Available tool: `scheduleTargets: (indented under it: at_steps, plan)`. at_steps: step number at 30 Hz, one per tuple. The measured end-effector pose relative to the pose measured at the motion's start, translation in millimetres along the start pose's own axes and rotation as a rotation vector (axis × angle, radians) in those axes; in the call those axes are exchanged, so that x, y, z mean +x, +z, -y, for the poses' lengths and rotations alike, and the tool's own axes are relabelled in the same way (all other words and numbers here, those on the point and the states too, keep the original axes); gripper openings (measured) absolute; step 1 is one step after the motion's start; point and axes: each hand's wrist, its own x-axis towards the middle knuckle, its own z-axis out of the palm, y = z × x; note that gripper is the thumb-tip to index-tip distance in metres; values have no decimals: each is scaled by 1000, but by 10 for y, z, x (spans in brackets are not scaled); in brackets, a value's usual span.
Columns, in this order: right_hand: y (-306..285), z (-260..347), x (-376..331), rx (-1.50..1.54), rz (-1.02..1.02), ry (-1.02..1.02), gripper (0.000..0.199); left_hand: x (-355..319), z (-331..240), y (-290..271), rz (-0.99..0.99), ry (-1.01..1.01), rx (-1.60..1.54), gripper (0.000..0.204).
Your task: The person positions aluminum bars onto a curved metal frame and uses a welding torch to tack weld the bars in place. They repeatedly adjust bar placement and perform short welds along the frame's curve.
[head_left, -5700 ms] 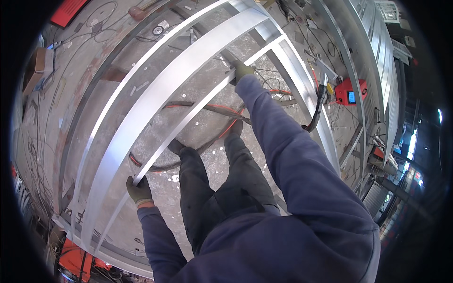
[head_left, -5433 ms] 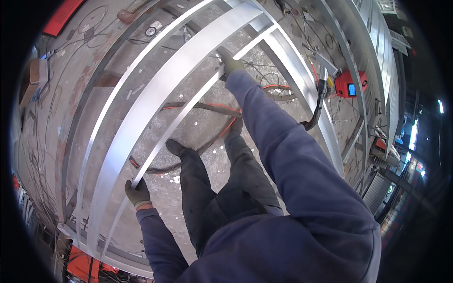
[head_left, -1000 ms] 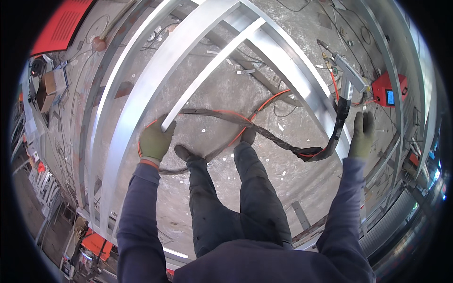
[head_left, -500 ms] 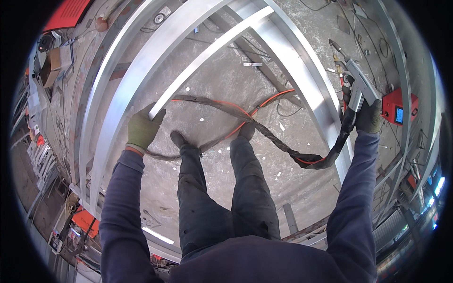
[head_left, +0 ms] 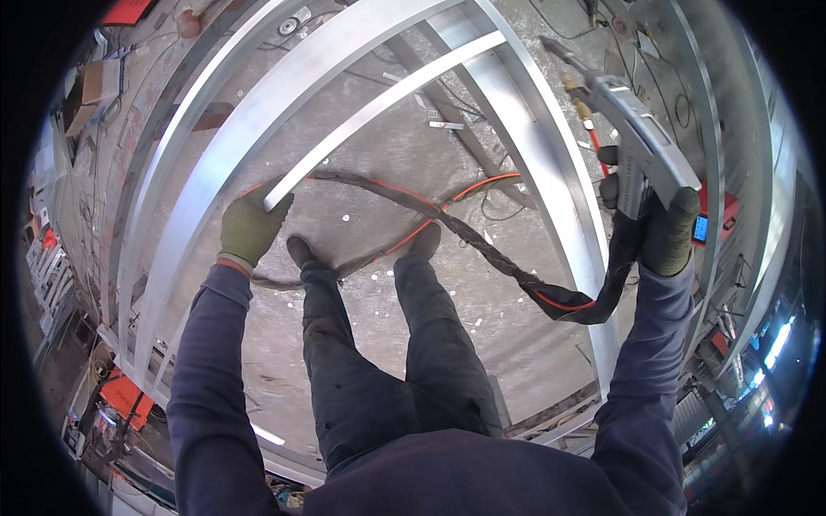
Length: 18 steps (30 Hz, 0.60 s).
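Note:
My left hand (head_left: pixel 251 228), in a green work glove, is closed around the near end of a narrow bright metal bar (head_left: pixel 379 110). From there the bar slants up to the right, its far end meeting a wide metal beam (head_left: pixel 540 142). In my gloved right hand (head_left: pixel 668 234) is a silver welding gun (head_left: pixel 647 142), gripped by its handle with the nozzle toward the upper left. A dark sleeved cable (head_left: pixel 495 251) with an orange line hangs from the gun in a loop and runs across the floor by my feet.
Long metal beams (head_left: pixel 219 155) of the frame stand around my legs. A red machine (head_left: pixel 716 215) with a small screen sits beyond my right hand. Toward the upper left lie a cardboard box (head_left: pixel 84 95) and a grinding disc (head_left: pixel 288 26). Small scraps dot the concrete floor (head_left: pixel 361 301).
My right hand has lifted the welding gun, which now appears larger and further left. My left hand keeps its hold on the bar. The whole view has shifted slightly.

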Motion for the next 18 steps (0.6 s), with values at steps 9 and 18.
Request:
scheduleTargets:
  at_steps: [9, 18]
  plan:
    - [207, 136, 394, -203, 92, 59, 104, 28, -92, -57, 70, -121, -45, 41]
    - [184, 26, 481, -141, 81, 82, 78, 50, 5, 1, 49, -52, -9, 44]
